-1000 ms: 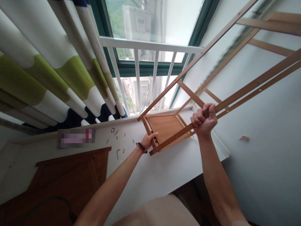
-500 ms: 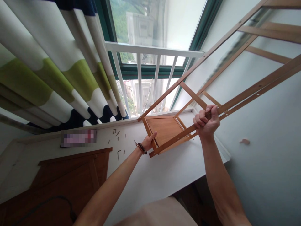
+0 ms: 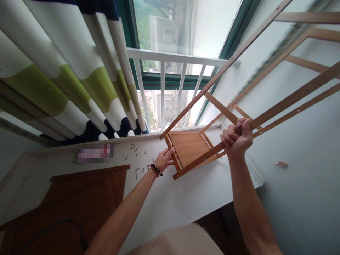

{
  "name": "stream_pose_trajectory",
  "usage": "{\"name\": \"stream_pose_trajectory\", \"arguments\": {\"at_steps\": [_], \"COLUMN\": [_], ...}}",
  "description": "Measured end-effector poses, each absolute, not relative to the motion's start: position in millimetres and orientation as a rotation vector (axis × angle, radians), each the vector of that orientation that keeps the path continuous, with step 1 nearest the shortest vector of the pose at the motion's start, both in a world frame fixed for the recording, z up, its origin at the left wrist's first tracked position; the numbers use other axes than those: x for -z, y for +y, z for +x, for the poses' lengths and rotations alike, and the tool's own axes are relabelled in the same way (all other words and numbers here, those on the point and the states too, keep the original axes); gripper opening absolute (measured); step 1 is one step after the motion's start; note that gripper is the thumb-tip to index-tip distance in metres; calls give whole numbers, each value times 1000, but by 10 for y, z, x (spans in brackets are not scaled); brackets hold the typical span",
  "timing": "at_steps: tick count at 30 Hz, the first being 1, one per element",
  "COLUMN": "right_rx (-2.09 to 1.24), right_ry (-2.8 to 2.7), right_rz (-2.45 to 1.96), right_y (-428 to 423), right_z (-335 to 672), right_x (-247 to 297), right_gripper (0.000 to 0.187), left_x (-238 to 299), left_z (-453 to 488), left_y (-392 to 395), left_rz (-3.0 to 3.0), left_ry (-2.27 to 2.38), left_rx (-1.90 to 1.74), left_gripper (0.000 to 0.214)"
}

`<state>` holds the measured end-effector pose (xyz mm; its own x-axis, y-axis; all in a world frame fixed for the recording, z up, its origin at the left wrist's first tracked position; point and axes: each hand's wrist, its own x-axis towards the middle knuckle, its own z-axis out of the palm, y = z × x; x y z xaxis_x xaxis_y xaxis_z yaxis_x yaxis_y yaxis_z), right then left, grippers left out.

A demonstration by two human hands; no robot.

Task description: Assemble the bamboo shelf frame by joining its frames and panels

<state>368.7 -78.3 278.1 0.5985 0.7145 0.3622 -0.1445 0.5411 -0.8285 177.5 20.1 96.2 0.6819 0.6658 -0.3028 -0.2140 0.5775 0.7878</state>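
A tall wooden rack (image 3: 190, 147) of slim slats, with a solid panel at its near end, leans up to the right from the white ledge. My right hand (image 3: 237, 137) is closed around one of its long side rails. At the panel end, my left hand (image 3: 164, 161), with beads on its wrist, touches the short end rail with spread, stretched fingers. Left of that hand lie an L-shaped hex key (image 3: 137, 173) and several screws (image 3: 136, 149) on the ledge. Both upper corners of the rack run out of view.
The white ledge (image 3: 202, 191) ends at a front edge below me. Brown wooden panels (image 3: 79, 198) lie at left, with a dark cable on them. A blurred box (image 3: 94, 153) sits behind. White railing (image 3: 174, 56), striped curtain (image 3: 98, 85) and wall (image 3: 300, 198) bound the space.
My left hand has loosened and drawn back from the end rail, its thumb no longer over the panel. My right hand keeps its hold. The view has shifted slightly.
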Motion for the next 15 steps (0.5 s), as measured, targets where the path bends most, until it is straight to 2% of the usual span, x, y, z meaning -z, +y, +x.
{"name": "stream_pose_trajectory", "arguments": {"at_steps": [15], "right_rx": [-550], "right_ry": [-813], "right_rz": [-835], "right_y": [-685], "right_z": [3541], "right_x": [-2879], "right_gripper": [24], "left_x": [-867], "left_z": [1807], "left_y": [361], "left_rz": [561], "left_ry": [587], "left_rx": [-658], "left_gripper": [25]}}
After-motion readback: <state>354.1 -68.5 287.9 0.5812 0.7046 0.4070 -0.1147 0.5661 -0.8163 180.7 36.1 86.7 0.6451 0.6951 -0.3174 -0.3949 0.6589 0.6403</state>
